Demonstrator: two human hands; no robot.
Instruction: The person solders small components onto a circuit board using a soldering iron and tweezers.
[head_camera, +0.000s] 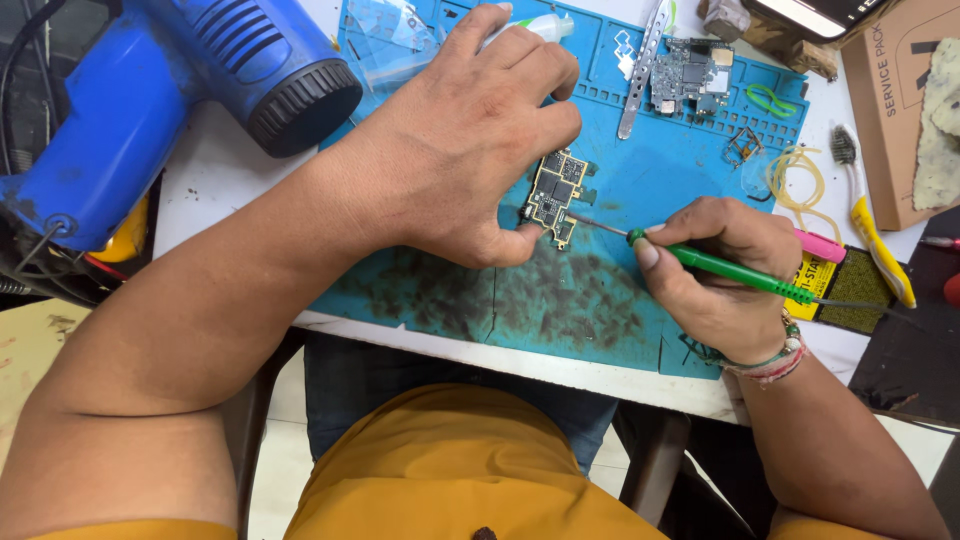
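Your left hand (470, 150) is pinching the circuit board (555, 195); your right hand (715, 270) is gripping the green soldering iron (735, 272), its cord cut off.

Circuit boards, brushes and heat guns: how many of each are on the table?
Circuit boards: 2, one pinched in the left hand, one lying at the top of the blue mat
Brushes: 1, yellow handle
Heat guns: 1, blue
Total: 4
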